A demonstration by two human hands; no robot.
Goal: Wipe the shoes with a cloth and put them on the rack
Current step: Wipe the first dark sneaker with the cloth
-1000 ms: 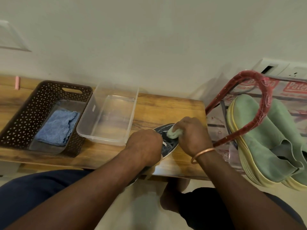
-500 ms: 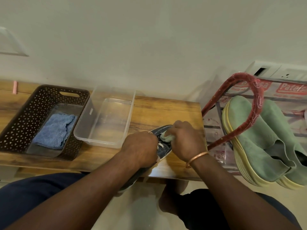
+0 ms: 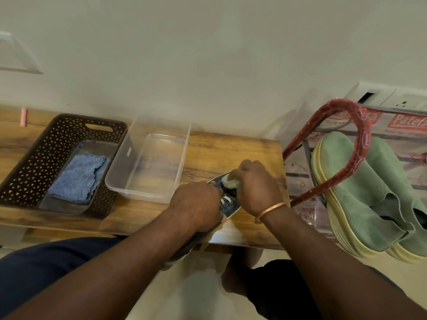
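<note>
Dark blue denim shoe (image 3: 227, 205), white laces, pale sole rim, lies at the desk's (image 3: 231, 148) near edge. My left grip (image 3: 196, 204) clasps its middle, and my right grip (image 3: 256, 185) pinches a pale green cloth (image 3: 227, 181) against its far end.

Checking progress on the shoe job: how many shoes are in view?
3. A dark blue sneaker on the wooden table, held by the left hand, under the right hand's cloth; two green shoes side by side on the rack at right. More may be hidden.

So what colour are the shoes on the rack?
The shoes are green with yellow soles; head view.
</note>
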